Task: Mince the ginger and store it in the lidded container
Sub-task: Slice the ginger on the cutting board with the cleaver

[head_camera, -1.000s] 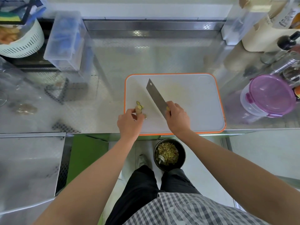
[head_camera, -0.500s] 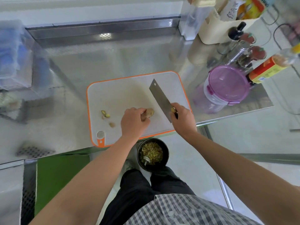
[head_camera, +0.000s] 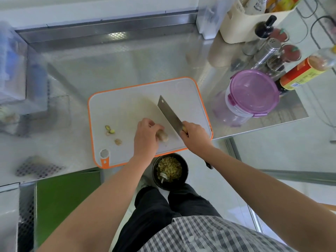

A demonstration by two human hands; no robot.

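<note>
A white cutting board [head_camera: 127, 106] with an orange rim lies on the steel counter. My left hand [head_camera: 146, 137] presses a pale piece of ginger [head_camera: 163, 136] down on the board's near side. My right hand [head_camera: 195, 136] grips the handle of a cleaver [head_camera: 169, 115], whose blade points up and away just right of the ginger. A few small ginger trimmings [head_camera: 111, 132] lie on the board's left part. A clear container with a purple lid [head_camera: 253, 92] stands shut to the right of the board.
A black bin [head_camera: 170, 170] with scraps sits on the floor below the counter edge. Bottles, shakers [head_camera: 267, 50] and a cream caddy [head_camera: 252, 17] crowd the back right. Clear plastic boxes [head_camera: 16, 70] stand at the left.
My left hand carried the ginger from the board's left side toward the cleaver, leaving trimmings behind. The view swung right, shifting the board leftward in frame.
</note>
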